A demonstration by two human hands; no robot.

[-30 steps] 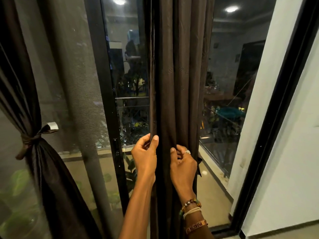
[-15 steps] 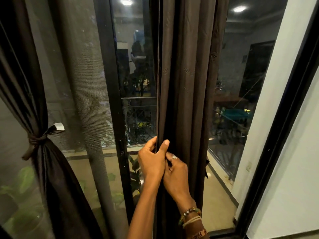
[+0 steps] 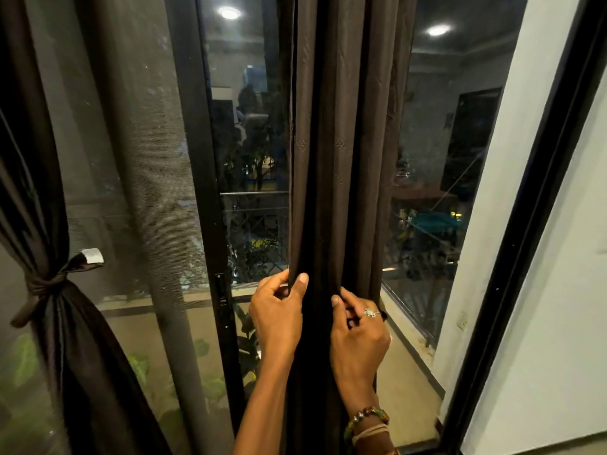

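A dark brown curtain (image 3: pixel 338 152) hangs in gathered folds down the middle of a glass door. My left hand (image 3: pixel 277 315) pinches the curtain's left edge between thumb and fingers at about waist height. My right hand (image 3: pixel 359 333), wearing a ring and wrist bracelets, grips the folds just to the right, its fingers curled into the fabric. The two hands sit side by side with a band of curtain between them.
A second brown curtain (image 3: pixel 49 290) is tied back with a knotted band at the far left. A black door frame post (image 3: pixel 203 192) with a latch stands left of my hands. A white wall (image 3: pixel 558 290) and black frame edge lie to the right.
My hands drew close together on the curtain half a second ago and have now spread slightly apart again. The view has shifted a little closer to the door.
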